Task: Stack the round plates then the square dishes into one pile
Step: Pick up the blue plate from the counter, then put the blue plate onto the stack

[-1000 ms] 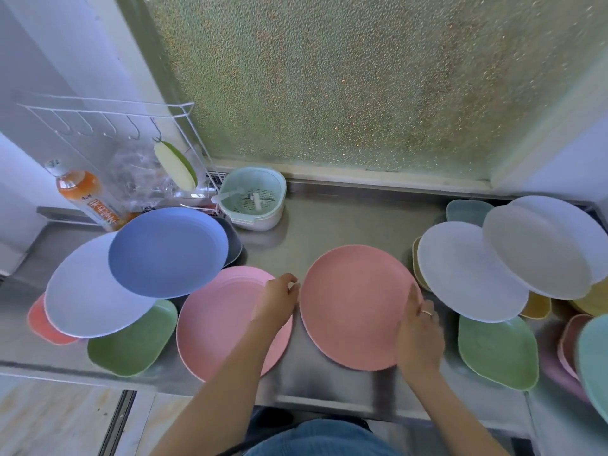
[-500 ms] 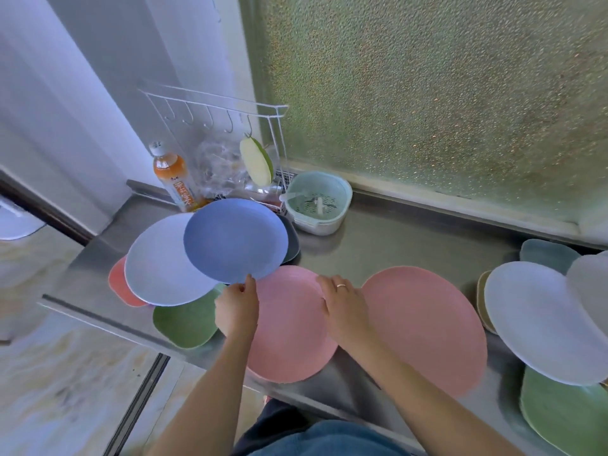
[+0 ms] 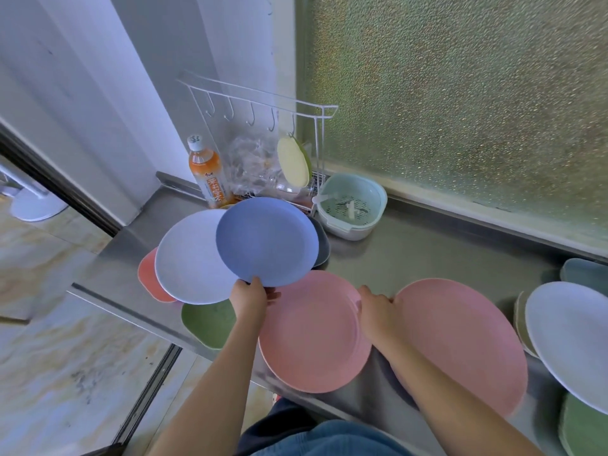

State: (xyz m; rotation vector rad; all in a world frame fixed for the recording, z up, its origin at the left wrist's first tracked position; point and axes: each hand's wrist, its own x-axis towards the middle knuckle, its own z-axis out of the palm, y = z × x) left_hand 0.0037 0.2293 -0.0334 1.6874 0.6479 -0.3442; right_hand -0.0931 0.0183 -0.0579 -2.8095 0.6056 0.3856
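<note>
Left hand (image 3: 250, 296) has the near rim of the blue round plate (image 3: 266, 240) pinched, thumb on top, fingers underneath. That blue plate overlaps a pale lilac round plate (image 3: 187, 258) at the bench's (image 3: 427, 255) left end, and it hides most of a dark dish (image 3: 322, 246) behind it. Under the lilac plate an orange-red dish (image 3: 148, 274) peeks out toward the left edge, and a green dish (image 3: 207, 320) sits at the front edge, just left of the left wrist.

Right hand (image 3: 378, 306) sits on the right rim of the left pink round plate (image 3: 312, 334), fingers curled over the edge, gripping it. That plate lies at the front edge, its near side jutting past the lip. Just beside it to the right lies a second pink round plate (image 3: 460, 343), flat on the steel; whether the two rims touch is hidden by the hand.

At the right end, a white round plate (image 3: 569, 337) lies over a cream dish (image 3: 521, 320) and a green dish (image 3: 585, 426), with a teal dish (image 3: 585, 273) behind.

Along the back edge: a mint strainer basket (image 3: 352, 205), a white wire hook rack (image 3: 260, 103) with a yellow-green pad (image 3: 292, 161) hanging from it, and an orange drink bottle (image 3: 209, 172) in the back left corner.
</note>
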